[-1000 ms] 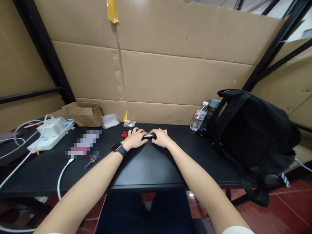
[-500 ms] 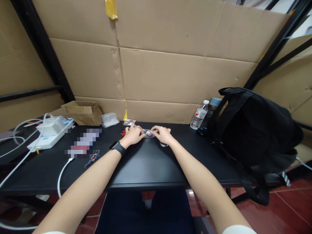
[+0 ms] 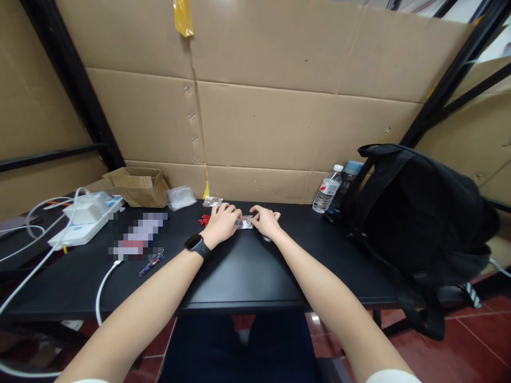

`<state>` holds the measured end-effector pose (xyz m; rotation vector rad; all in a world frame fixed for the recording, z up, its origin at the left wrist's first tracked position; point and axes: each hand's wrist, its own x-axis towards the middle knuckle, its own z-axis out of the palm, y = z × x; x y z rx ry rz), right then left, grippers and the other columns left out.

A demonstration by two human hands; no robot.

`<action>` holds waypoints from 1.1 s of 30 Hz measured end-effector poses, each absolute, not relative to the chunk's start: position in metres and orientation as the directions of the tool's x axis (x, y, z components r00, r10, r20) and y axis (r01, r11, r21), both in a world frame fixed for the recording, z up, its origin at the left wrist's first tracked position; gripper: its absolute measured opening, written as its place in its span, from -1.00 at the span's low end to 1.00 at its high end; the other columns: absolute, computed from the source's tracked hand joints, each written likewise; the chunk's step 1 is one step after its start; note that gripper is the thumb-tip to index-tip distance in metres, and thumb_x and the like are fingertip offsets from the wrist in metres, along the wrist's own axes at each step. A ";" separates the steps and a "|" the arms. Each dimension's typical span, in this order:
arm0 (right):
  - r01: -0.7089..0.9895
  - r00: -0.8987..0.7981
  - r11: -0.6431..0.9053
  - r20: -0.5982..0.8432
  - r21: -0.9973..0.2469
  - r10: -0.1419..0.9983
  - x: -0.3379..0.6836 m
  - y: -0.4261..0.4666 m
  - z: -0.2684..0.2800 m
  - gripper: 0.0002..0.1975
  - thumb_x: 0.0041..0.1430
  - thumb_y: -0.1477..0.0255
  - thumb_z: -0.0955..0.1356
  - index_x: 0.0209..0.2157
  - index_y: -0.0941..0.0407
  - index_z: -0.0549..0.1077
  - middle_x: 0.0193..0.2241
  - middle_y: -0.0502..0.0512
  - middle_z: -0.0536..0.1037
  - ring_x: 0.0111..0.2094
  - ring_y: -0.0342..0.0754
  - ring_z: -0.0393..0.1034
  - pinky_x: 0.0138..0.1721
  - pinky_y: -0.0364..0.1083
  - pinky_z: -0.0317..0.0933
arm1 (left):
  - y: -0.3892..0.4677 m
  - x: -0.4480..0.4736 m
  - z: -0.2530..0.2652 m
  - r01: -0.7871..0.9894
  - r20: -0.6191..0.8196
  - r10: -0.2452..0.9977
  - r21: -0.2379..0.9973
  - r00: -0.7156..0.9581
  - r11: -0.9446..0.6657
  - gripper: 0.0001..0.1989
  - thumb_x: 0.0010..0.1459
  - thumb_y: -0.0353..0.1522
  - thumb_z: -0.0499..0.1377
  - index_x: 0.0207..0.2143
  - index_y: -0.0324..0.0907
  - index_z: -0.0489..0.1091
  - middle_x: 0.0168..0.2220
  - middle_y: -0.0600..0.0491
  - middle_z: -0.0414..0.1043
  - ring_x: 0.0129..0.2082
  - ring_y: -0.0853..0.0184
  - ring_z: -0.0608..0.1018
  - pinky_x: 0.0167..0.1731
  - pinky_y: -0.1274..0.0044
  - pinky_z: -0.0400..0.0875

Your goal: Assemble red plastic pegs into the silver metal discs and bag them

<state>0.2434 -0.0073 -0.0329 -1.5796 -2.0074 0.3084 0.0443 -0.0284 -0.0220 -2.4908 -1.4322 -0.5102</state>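
Between my hands, near the back of the black table (image 3: 247, 276), is a small clear plastic bag (image 3: 245, 223) with something shiny inside. My left hand (image 3: 222, 223), a dark watch on its wrist, has its fingers closed at the bag's left edge. The thumb and fingers of my right hand (image 3: 266, 221) pinch the right edge. Part of a small round object (image 3: 267, 239) shows under my right palm; the hand hides the rest. Left of my left hand lies a small red bundle (image 3: 204, 219), and behind it another little clear packet (image 3: 212, 201).
At left are an open cardboard box (image 3: 138, 189), a clear bag with white contents (image 3: 181, 198), a white power strip (image 3: 88, 221) with cables, a blurred-out flat object (image 3: 139, 234) and a keychain (image 3: 152, 264). Right stand a water bottle (image 3: 326, 190) and a black backpack (image 3: 415, 223).
My left hand has shifted slightly right, its fingers further over the bag. The bag looks more bunched and glinting. My right hand has barely moved.
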 end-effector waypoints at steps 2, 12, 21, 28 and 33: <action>0.813 -0.136 0.266 0.275 -0.519 0.952 0.244 -0.008 -0.033 -0.77 0.16 0.46 0.42 -0.12 -0.01 0.49 -0.41 -0.10 0.64 -0.20 -0.09 0.45 -0.29 -0.07 -0.28 | -0.031 0.047 -0.022 0.829 0.352 0.769 -0.037 0.533 -0.558 -0.76 0.23 -0.40 0.19 -0.05 -0.04 0.46 -0.03 -0.06 0.51 0.09 0.03 0.38 0.01 0.20 0.17; 0.853 -0.083 0.244 0.341 -0.462 0.936 0.257 -0.005 -0.025 -0.80 0.10 0.41 0.43 -0.19 -0.02 0.55 -0.24 -0.01 0.63 -0.11 0.01 0.42 -0.24 -0.04 -0.19 | -0.040 0.064 -0.030 0.825 0.296 0.779 -0.066 0.553 -0.561 -0.64 0.39 -0.17 0.03 0.14 0.10 0.44 0.10 -0.05 0.52 0.13 -0.03 0.36 0.05 0.09 0.13; 0.863 -0.044 0.197 0.319 -0.464 0.947 0.266 -0.002 -0.017 -0.79 0.08 0.42 0.41 -0.20 -0.02 0.55 -0.19 0.02 0.63 -0.09 0.04 0.43 -0.15 -0.01 -0.09 | 0.012 0.044 -0.034 0.902 0.242 0.875 -0.006 0.419 -0.431 -0.57 0.35 -0.08 0.00 0.15 0.08 0.46 0.17 -0.08 0.47 0.24 -0.13 0.27 0.18 -0.07 -0.04; 0.879 -0.080 0.208 0.297 -0.430 0.951 0.274 -0.002 -0.013 -0.80 0.10 0.42 0.42 -0.18 -0.01 0.57 -0.14 0.06 0.63 -0.05 0.07 0.43 -0.08 0.02 0.00 | 0.048 0.018 -0.034 0.948 0.138 0.942 0.050 0.306 -0.315 -0.55 0.33 -0.04 -0.01 0.17 0.18 0.43 0.32 -0.03 0.30 0.34 -0.19 0.14 0.19 -0.15 -0.11; 0.890 -0.105 0.206 0.258 -0.406 0.960 0.277 0.000 -0.014 -0.84 0.13 0.44 0.41 -0.22 0.01 0.60 -0.15 0.09 0.65 -0.06 0.08 0.47 -0.06 0.01 0.16 | 0.048 0.010 -0.036 0.947 0.192 0.934 0.055 0.300 -0.316 -0.56 0.35 -0.07 -0.03 0.18 0.18 0.42 0.34 -0.03 0.25 0.33 -0.16 0.15 0.20 -0.12 -0.09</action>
